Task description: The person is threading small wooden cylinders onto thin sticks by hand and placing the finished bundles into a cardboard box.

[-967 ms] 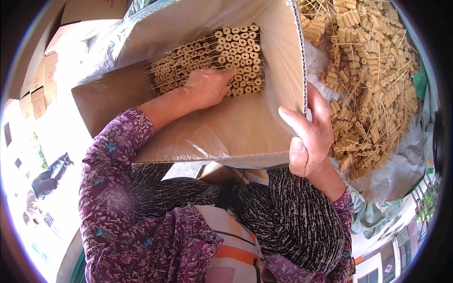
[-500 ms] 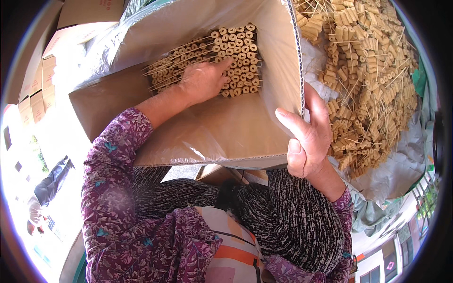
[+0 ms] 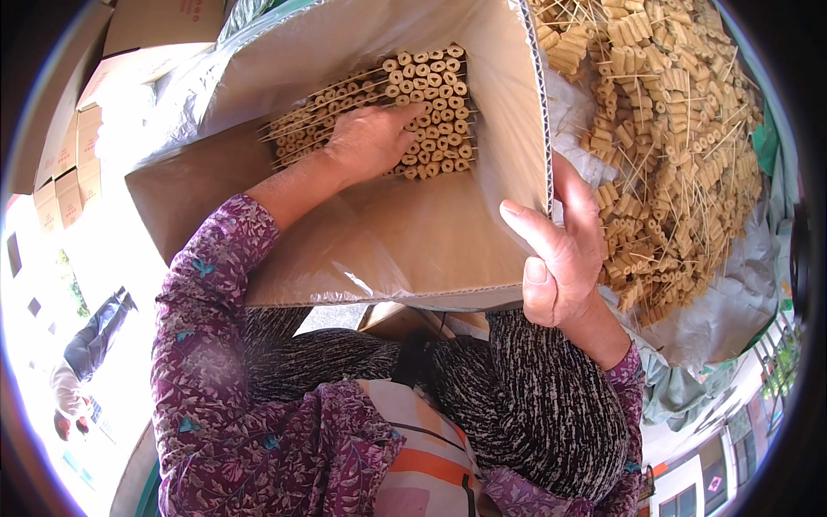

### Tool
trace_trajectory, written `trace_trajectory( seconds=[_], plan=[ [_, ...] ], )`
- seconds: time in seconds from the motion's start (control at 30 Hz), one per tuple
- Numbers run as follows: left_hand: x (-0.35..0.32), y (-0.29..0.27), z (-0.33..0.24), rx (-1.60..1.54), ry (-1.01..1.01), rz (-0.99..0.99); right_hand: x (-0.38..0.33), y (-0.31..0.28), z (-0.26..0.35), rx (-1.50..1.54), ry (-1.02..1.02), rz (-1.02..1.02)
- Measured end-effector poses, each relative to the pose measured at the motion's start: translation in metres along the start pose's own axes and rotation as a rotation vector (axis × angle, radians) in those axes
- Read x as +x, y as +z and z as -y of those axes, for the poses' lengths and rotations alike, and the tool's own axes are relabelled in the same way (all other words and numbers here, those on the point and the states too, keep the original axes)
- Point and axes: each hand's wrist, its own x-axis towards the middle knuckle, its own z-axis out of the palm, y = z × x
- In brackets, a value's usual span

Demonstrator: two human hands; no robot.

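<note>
Left hand (image 3: 370,138) lies flat, fingers spread, on the skewers (image 3: 431,77) stacked inside the box (image 3: 413,241). Right hand (image 3: 560,250) grips the box's right wall, thumb inside.

- My sleeve (image 3: 207,345) is purple with a small flowered print.
- My trousers (image 3: 534,405) are speckled black and white.
- The skewered rolls (image 3: 413,95) are pale tan.
- The box (image 3: 413,233) is plain brown cardboard.
</note>
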Motion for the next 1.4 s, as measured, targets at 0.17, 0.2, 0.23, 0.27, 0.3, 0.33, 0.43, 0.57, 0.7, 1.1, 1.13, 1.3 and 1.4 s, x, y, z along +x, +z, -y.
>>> trace_trajectory(
  seconds=[0.17,0.2,0.23,0.27,0.3,0.33,0.43,0.57,0.7,1.1,1.13,1.3,1.4],
  plan=[
    [0.007,0.0,0.001,0.088,-0.036,-0.054,0.001,0.0,0.0,-0.004,0.003,-0.002],
    [0.008,-0.001,0.0,0.12,-0.029,-0.049,0.001,0.001,0.0,-0.003,0.0,-0.004],
    [0.009,-0.001,0.0,0.153,-0.022,-0.044,0.001,0.001,-0.001,-0.002,-0.002,-0.006],
    [0.009,-0.002,0.001,0.15,-0.026,-0.048,0.001,0.001,-0.001,0.003,-0.002,-0.01],
    [0.009,-0.002,0.002,0.147,-0.03,-0.052,0.001,0.002,-0.001,0.008,-0.002,-0.015],
    [0.01,-0.002,0.003,0.144,-0.033,-0.055,0.001,0.003,-0.002,0.013,-0.001,-0.02],
    [0.013,-0.003,0.014,0.055,-0.022,-0.102,0.002,0.004,-0.002,0.016,-0.016,-0.038],
    [0.028,-0.011,0.015,0.136,-0.1,-0.128,0.002,0.006,-0.006,0.006,-0.05,-0.092],
    [0.029,-0.021,0.015,0.204,-0.089,-0.042,0.002,0.005,-0.01,0.024,-0.101,-0.065],
    [-0.092,-0.104,-0.135,-0.393,0.265,-0.31,-0.071,0.024,-0.149,-0.299,0.871,-0.037],
    [-0.1,-0.107,-0.146,-0.205,0.536,-0.31,-0.073,0.022,-0.16,-0.362,0.865,0.015],
    [-0.1,-0.026,-0.211,-0.746,0.682,0.021,-0.068,0.05,-0.205,-0.592,0.724,0.271],
    [-0.062,0.049,-0.206,-0.939,0.379,0.056,-0.079,0.05,-0.196,-0.553,0.737,0.226]
  ],
)
